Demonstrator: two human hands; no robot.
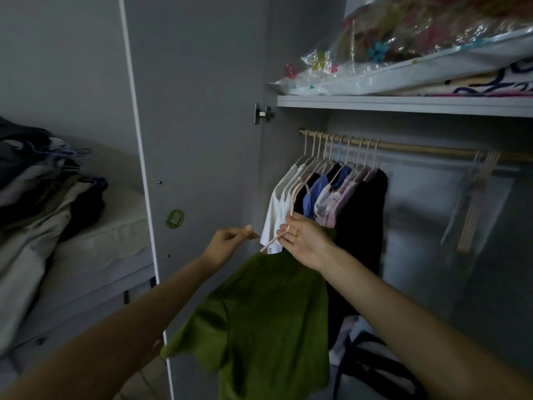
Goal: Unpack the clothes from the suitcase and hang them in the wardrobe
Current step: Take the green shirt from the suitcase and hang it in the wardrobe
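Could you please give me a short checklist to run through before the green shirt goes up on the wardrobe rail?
1. Green shirt sits on the pink hanger: ok.
2. Right hand has a grip on the hanger: ok.
3. Left hand pinches the hanger's end: cannot tell, the contact is small and dim.
4. Hanger hook points up toward the rail: ok.
5. Free rail space between the hung clothes and the empty hangers: ok.
6. Wardrobe door open, clear of the path: ok.
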